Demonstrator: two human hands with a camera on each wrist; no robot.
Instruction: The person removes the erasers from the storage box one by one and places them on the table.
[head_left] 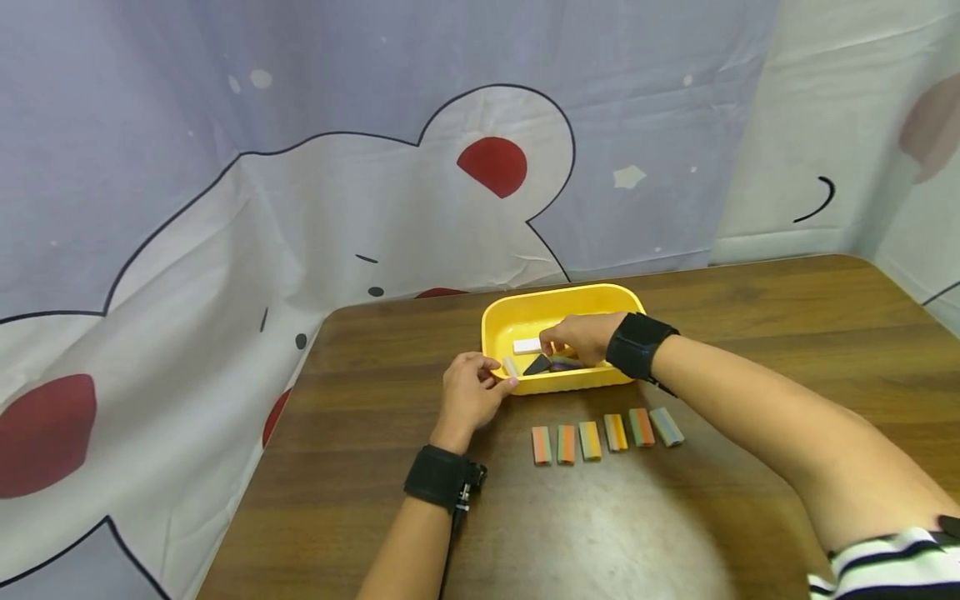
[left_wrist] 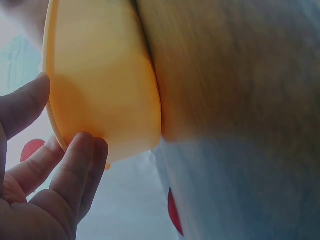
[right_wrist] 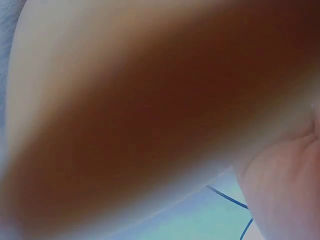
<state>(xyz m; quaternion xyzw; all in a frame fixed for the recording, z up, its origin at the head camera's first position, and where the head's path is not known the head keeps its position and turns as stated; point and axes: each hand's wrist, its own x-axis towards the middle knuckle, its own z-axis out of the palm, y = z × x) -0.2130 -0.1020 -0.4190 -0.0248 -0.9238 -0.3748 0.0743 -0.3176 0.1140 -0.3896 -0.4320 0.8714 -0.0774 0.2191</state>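
A yellow plastic basket [head_left: 570, 382] stands on the table. My left hand [head_left: 471, 387] holds its near left corner, with the thumb at the rim and other fingers against the outer wall [left_wrist: 110, 95] in the left wrist view. My right hand [head_left: 588, 335] reaches down inside, fingers bent beside a white block [head_left: 527, 346]; I cannot tell whether they grip anything. Also in the basket lie a pale bar [head_left: 511, 367], a black pointed piece [head_left: 537, 365] and a dark purplish piece [head_left: 566, 364]. In the right wrist view, a blurred brown band and part of my hand [right_wrist: 282, 185] fill most of the picture.
Several small striped blocks [head_left: 591, 441] form a row on the wooden table [head_left: 360, 400] in front of the basket, in orange, yellow, green and grey-blue bands. My right forearm passes over the table to their right. A printed curtain [head_left: 337, 208] hangs behind the table.
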